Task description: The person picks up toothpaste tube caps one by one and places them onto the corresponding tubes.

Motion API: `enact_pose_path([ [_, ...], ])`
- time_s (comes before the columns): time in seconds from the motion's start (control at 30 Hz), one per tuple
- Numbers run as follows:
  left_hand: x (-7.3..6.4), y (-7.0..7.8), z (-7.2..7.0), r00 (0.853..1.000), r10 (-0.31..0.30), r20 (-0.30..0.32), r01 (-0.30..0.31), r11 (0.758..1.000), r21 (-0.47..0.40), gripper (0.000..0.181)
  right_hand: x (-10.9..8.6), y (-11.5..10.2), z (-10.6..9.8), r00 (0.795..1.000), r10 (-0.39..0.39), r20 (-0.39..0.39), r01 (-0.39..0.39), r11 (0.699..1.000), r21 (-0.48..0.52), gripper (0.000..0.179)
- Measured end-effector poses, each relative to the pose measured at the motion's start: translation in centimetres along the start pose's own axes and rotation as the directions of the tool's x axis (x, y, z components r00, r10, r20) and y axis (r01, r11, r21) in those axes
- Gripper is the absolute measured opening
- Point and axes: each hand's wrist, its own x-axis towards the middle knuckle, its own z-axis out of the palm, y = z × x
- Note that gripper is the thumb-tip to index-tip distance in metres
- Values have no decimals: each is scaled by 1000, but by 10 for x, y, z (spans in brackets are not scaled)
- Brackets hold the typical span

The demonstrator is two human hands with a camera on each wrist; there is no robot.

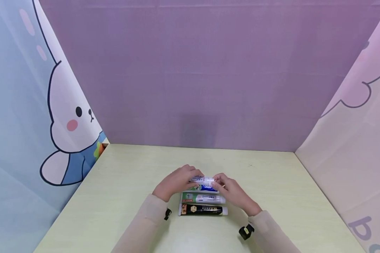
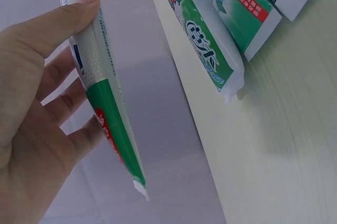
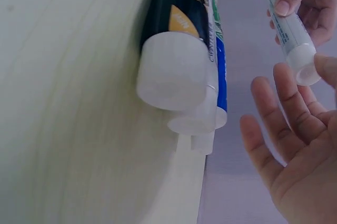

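My left hand [image 1: 179,180] holds a white and green toothpaste tube [image 2: 108,100] by its body, thumb on one face and fingers on the other. At its white cap end, my right hand [image 1: 233,191] pinches the cap [image 3: 304,66] between thumb and a finger, while its other fingers spread out. The tube is raised off the table in the wrist views. Just below it in the head view lies a blue and green toothpaste tube [image 1: 206,189], partly hidden. A green and white tube [image 1: 206,198] and a black tube [image 1: 202,210] follow in the row, caps to the right.
The pale wooden table [image 1: 130,168] extends around the row of tubes. A purple cloth panel [image 1: 202,70] stands behind it, with printed curtains at the left [image 1: 16,140] and right [image 1: 361,158].
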Motion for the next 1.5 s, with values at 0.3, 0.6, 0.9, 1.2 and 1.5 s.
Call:
enact_pose_path([
  [0.3, -1, 4, -3, 1000, 22, -9, -23, 1000, -16, 34, 0, -1, 4, 999, -25, -20, 26, 996, 81, 28],
  [0.6, -1, 7, -5, 1000, -15, 12, 16, 999, -44, 37, 0, -3, 5, 999, -39, -24, 41, 994, 97, 23],
  [0.9, -1, 5, -3, 998, -62, 28, 64, 994, -84, 39, 1, 1, 5, 996, -73, -46, 77, 992, 103, 22],
  [1.2, -9, -9, -6, 994, -112, -4, 111, 992, -66, 42, -3, 3, -3, 991, -96, -94, 104, 991, 86, 22],
  [1.5, -19, -27, -13, 988, -154, 7, 154, 986, -67, 40, -8, 15, -13, 991, -63, -121, 75, 992, 103, 17],
])
